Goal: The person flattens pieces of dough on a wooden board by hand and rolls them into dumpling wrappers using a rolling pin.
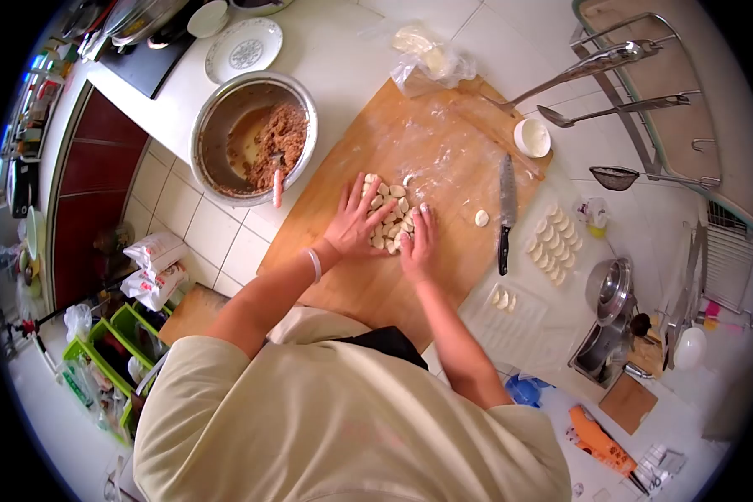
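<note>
Grips [356, 224] [419, 244] flank dough [391, 209] inside board [443, 159] edges.

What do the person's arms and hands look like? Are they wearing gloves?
No gloves! The left hand and right hand are bare. A thin, whitish band circles the left wrist, and the cream shirt has short, loose sleeves.

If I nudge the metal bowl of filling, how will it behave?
The metal bowl should be rigid and probably heavy, with that much filling heaped inside. The wet-looking liquid beside the filling may slosh. The pink-handled utensil, resting over the rim, could swing or slip.
</note>
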### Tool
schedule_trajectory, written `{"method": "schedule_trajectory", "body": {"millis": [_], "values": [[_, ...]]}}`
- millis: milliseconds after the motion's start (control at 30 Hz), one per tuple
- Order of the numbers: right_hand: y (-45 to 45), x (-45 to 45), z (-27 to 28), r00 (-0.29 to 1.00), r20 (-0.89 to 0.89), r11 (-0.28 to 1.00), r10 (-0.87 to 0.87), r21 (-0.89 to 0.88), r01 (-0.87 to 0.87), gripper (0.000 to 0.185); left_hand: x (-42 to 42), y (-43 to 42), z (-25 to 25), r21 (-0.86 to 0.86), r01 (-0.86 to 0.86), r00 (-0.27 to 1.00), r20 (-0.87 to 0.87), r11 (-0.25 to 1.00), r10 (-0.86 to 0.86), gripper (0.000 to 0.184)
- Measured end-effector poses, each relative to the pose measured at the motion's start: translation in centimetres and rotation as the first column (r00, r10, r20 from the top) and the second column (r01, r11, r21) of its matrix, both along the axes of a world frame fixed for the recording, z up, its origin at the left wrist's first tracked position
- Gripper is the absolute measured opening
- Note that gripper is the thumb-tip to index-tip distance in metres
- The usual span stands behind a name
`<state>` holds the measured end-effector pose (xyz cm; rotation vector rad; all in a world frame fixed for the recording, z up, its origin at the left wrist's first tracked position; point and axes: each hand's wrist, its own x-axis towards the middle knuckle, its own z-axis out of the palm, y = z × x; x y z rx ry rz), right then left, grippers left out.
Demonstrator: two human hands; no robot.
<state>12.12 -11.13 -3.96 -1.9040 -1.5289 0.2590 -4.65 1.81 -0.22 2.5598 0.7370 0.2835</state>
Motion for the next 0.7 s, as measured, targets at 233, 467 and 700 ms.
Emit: {"method": "schedule_trajectory", "body": {"millis": [233,467,700], "values": [[7.9,6.0,2.0,0.93,-0.225,0.937,-0.291,0.13,0.324,0.044,6.5,8.6,-0.4,-0.072,0.208,0.947,0.263,0.975,-0.183,0.106],[15.4,31.4,3.8,0.86,0.321,0.838,-0.397,-0.256,0.483,0.022,3.3,5.0,0.5,-0.117,-0.107,0.95,0.28,0.987,0.136,0.09],[18.7,37.4,-0.3,0.856,0.513,0.881,-0.063,-0.374,0.289,0.03,-1.0,3.6,0.3,-0.208,-0.269,0.908,0.272,0.94,0.32,0.075]]}}
